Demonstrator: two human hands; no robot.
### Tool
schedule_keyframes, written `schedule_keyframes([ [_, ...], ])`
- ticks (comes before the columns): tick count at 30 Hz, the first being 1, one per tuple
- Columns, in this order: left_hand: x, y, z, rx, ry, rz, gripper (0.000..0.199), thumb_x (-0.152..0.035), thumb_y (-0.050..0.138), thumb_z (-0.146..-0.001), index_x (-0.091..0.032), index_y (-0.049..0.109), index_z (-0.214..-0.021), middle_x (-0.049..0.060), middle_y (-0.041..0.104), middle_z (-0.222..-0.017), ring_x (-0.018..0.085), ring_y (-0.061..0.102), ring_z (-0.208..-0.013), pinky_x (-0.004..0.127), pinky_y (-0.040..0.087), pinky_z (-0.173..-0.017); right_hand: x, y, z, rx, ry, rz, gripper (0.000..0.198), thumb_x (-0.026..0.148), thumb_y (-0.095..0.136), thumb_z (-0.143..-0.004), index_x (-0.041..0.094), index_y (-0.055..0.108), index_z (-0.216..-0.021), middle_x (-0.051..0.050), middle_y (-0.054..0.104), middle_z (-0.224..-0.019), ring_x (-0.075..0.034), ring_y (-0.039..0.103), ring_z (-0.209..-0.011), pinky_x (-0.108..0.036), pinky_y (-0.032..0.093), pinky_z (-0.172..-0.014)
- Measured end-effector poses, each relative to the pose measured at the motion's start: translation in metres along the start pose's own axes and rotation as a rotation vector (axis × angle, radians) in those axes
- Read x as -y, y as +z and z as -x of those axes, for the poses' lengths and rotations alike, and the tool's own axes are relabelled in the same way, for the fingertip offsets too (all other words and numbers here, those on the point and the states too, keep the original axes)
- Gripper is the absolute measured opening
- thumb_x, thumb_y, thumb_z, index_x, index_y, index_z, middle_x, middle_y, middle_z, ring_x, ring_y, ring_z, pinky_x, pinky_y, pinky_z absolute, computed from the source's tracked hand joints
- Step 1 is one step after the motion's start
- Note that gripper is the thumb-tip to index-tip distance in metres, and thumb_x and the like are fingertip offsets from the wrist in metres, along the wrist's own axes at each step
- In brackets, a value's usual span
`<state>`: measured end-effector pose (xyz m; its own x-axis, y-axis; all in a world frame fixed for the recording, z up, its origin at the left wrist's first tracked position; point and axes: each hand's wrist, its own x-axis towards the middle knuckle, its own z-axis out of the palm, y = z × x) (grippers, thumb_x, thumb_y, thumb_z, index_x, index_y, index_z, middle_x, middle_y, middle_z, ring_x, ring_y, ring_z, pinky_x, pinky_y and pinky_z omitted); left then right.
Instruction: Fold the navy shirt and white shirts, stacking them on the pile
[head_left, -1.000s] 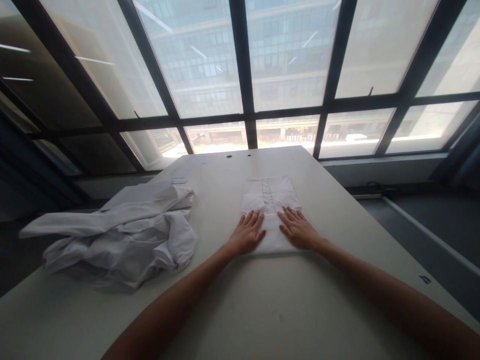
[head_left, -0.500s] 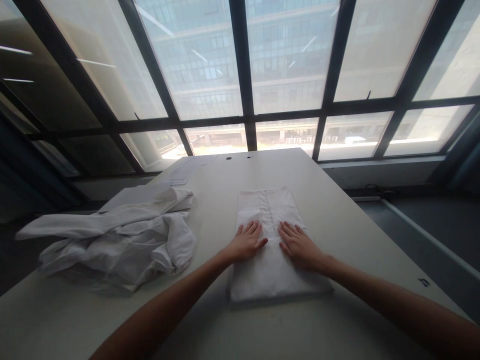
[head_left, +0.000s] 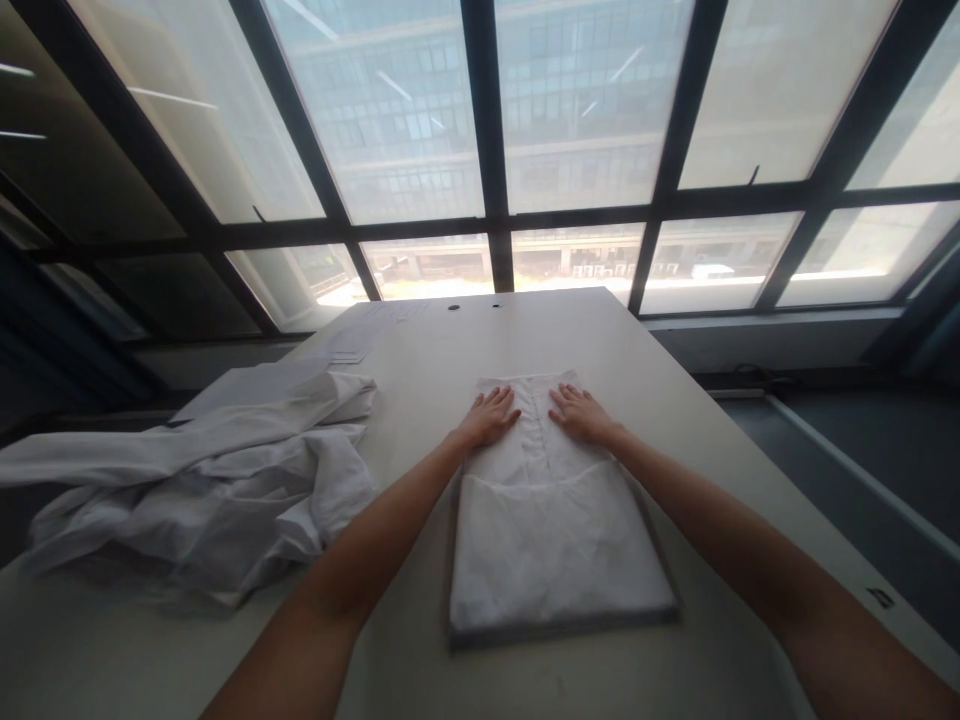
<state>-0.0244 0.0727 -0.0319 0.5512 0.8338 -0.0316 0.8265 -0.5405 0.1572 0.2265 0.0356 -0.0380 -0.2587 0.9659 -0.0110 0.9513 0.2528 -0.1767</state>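
Note:
A white garment [head_left: 559, 550], folded into a neat rectangle, lies flat on the white table [head_left: 420, 400]. One folded layer covers its near half, and a seam or placket runs lengthwise down the middle of its far half. My left hand [head_left: 489, 415] rests flat on the far left part of the cloth, fingers stretched out. On the far right part, across the central seam, my right hand [head_left: 581, 412] lies palm down with its fingers extended. Neither hand grips the cloth.
To the left lies a crumpled heap of white cloth [head_left: 202, 490], partly over the table's left edge. Papers [head_left: 349, 345] are behind it. Two small dark holes [head_left: 454, 308] mark the far tabletop. Large windows [head_left: 570, 100] with dark frames stand beyond.
Both hands have slid away from me, from the middle of the folded garment to near its far edge. The near folded layer now shows fully. The view has shifted slightly.

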Motion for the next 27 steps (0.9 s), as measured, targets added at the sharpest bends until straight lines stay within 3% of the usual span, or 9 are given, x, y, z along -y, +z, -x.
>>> schedule_keyframes([
  [6,0.031,-0.002,-0.031,-0.126,-0.167,0.032,0.060,-0.050,0.031,-0.104,-0.019,0.038,-0.156,0.010,0.029,-0.166,0.029,0.021,-0.154,0.052,0.016,-0.124,-0.022,-0.001,-0.040,-0.051,0.144,-0.040,0.063,0.047,0.032,-0.104,0.015,0.032,-0.159,-0.017,0.020,-0.167,-0.028,0.015,-0.155,-0.051,0.016,-0.122],
  [11,0.057,-0.010,-0.043,-0.200,-0.251,0.082,0.053,-0.040,0.040,-0.103,-0.015,0.049,-0.148,0.015,0.041,-0.159,0.029,0.035,-0.148,0.045,0.023,-0.122,-0.042,0.000,-0.066,-0.207,0.217,-0.070,0.054,0.040,0.042,-0.102,0.011,0.050,-0.147,-0.020,0.042,-0.157,-0.027,0.036,-0.146,-0.042,0.025,-0.119],
  [15,0.080,-0.024,-0.052,-0.228,-0.294,0.158,0.043,-0.037,0.057,-0.094,-0.019,0.065,-0.132,0.012,0.062,-0.139,0.027,0.053,-0.132,0.037,0.037,-0.113,-0.055,-0.009,-0.076,-0.242,0.193,-0.079,0.037,0.030,0.048,-0.099,0.015,0.067,-0.127,-0.015,0.062,-0.137,-0.024,0.052,-0.131,-0.033,0.034,-0.111],
  [18,0.094,-0.033,-0.061,-0.214,-0.360,0.254,0.033,-0.036,0.067,-0.086,-0.017,0.074,-0.112,0.011,0.073,-0.113,0.025,0.066,-0.107,0.032,0.049,-0.097,-0.057,-0.014,-0.079,-0.266,0.207,-0.083,0.034,0.027,0.046,-0.099,0.015,0.072,-0.117,-0.016,0.065,-0.128,-0.026,0.053,-0.126,-0.034,0.037,-0.108],
  [22,0.103,-0.038,-0.068,-0.179,-0.433,0.415,0.024,-0.039,0.081,-0.072,-0.017,0.074,-0.079,0.008,0.074,-0.079,0.023,0.069,-0.081,0.029,0.051,-0.076,-0.056,-0.019,-0.086,-0.267,0.338,-0.167,0.037,0.041,0.052,-0.098,0.014,0.072,-0.114,-0.020,0.062,-0.128,-0.030,0.059,-0.119,-0.040,0.042,-0.105],
  [24,0.103,-0.040,-0.069,-0.161,-0.454,0.492,0.025,-0.037,0.086,-0.064,-0.018,0.070,-0.066,0.005,0.069,-0.067,0.023,0.067,-0.075,0.028,0.050,-0.070,-0.057,-0.022,-0.093,-0.234,0.429,-0.253,0.039,0.046,0.064,-0.090,0.013,0.071,-0.110,-0.021,0.064,-0.125,-0.031,0.061,-0.116,-0.043,0.045,-0.102],
  [27,0.099,-0.046,-0.070,-0.147,-0.481,0.607,0.028,-0.031,0.089,-0.057,-0.018,0.065,-0.059,0.001,0.061,-0.057,0.022,0.064,-0.071,0.027,0.049,-0.066,-0.061,-0.028,-0.100,-0.210,0.494,-0.471,0.038,0.038,0.082,-0.072,0.013,0.072,-0.099,-0.018,0.071,-0.108,-0.029,0.065,-0.107,-0.039,0.052,-0.093],
])
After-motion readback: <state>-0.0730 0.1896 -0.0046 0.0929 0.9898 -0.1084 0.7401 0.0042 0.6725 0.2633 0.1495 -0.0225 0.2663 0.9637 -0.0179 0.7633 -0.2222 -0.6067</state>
